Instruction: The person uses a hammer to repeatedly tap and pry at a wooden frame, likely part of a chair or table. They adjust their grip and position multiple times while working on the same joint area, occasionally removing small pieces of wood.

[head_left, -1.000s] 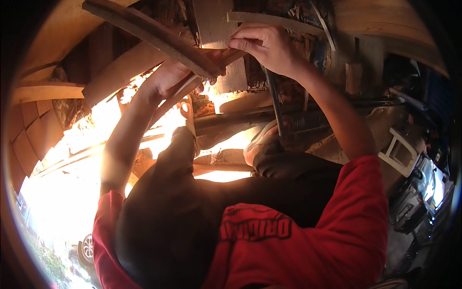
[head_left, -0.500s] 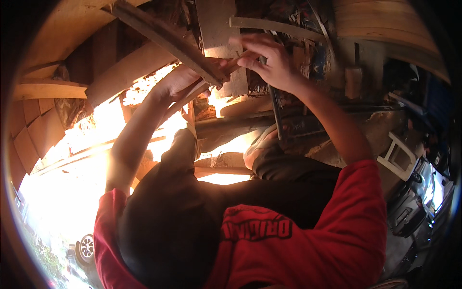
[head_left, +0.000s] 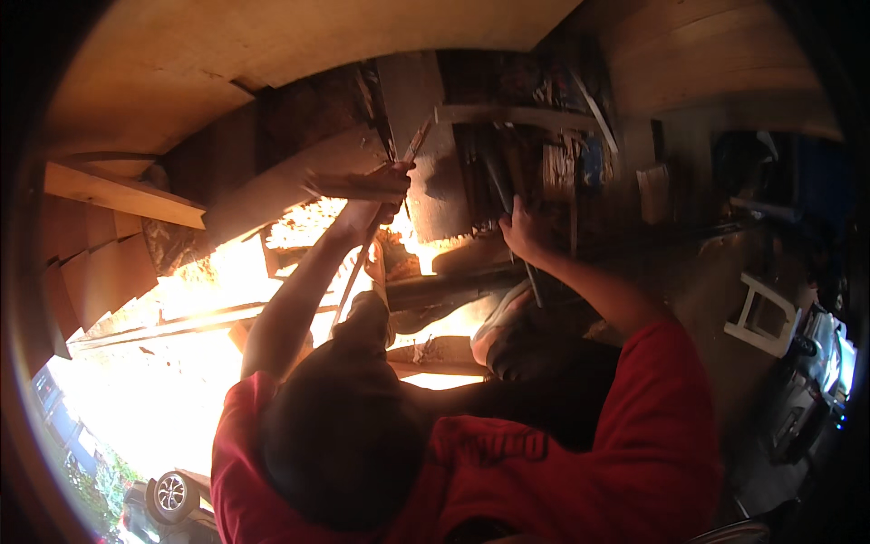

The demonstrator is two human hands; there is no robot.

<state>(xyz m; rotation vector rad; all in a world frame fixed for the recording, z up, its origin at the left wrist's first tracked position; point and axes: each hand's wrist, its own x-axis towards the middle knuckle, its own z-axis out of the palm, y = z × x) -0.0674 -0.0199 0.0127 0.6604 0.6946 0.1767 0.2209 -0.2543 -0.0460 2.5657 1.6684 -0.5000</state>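
My left hand (head_left: 385, 195) is closed round crossed wooden strips (head_left: 349, 186), one running steeply down toward my left leg. My right hand (head_left: 521, 231), lower and further right, is closed on a long dark bar (head_left: 535, 288) that lies upright in the picture; its fingertips are dim and partly hidden. A pale board (head_left: 426, 181) lies behind and between the hands, and a narrow wooden slat (head_left: 507, 115) crosses above them. My feet (head_left: 494, 322) are below, in front of me.
Wooden panels (head_left: 299, 32) arch overhead, square boards (head_left: 77, 281) stack at the left, and a loose plank (head_left: 127, 190) sticks out there. Glaring sunlight washes out the lower left, where a car wheel (head_left: 172, 494) shows. A white plastic frame (head_left: 761, 313) and dark clutter stand at the right.
My right hand has left the wood in my left hand and moved down onto the dark bar. The held wood has swung round. The view has shifted, showing more panel overhead.
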